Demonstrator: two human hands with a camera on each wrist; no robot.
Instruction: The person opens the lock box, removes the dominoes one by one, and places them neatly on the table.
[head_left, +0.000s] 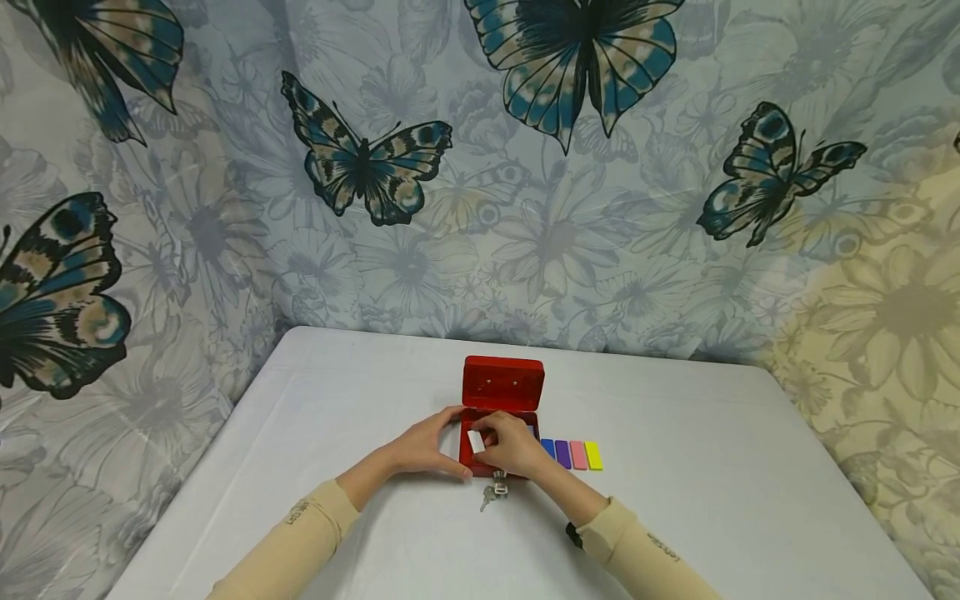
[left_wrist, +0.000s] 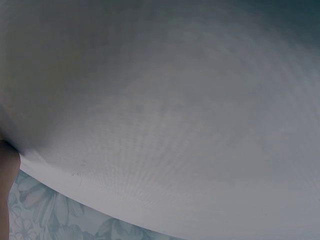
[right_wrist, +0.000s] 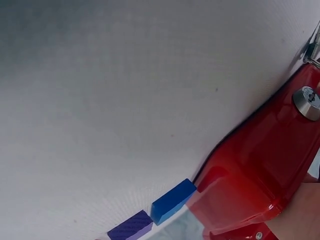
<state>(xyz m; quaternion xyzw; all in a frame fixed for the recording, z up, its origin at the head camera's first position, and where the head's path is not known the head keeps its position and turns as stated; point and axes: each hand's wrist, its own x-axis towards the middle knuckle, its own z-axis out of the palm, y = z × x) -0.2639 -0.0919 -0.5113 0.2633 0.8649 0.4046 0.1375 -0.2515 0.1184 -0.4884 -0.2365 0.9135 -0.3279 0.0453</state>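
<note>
A red metal cash box (head_left: 503, 385) stands on the table with its lid raised; in the right wrist view its front (right_wrist: 250, 160) and round lock show. My left hand (head_left: 420, 446) holds the box's left side, fingers at the rear corner and thumb by the front corner. Over the box's inside, my right hand (head_left: 512, 443) pinches a white flat block (head_left: 476, 441); its fingers partly hide the interior. Keys (head_left: 488, 495) hang from the lock at the front. The left wrist view shows only a bit of hand (left_wrist: 7, 185) at its edge.
Right of the box, a row of small flat blocks lies on the white table (head_left: 675, 467): blue (right_wrist: 172, 201), purple (right_wrist: 131, 227), pink (head_left: 578, 455) and yellow (head_left: 594, 456). Butterfly-patterned cloth (head_left: 555, 250) hangs behind the table.
</note>
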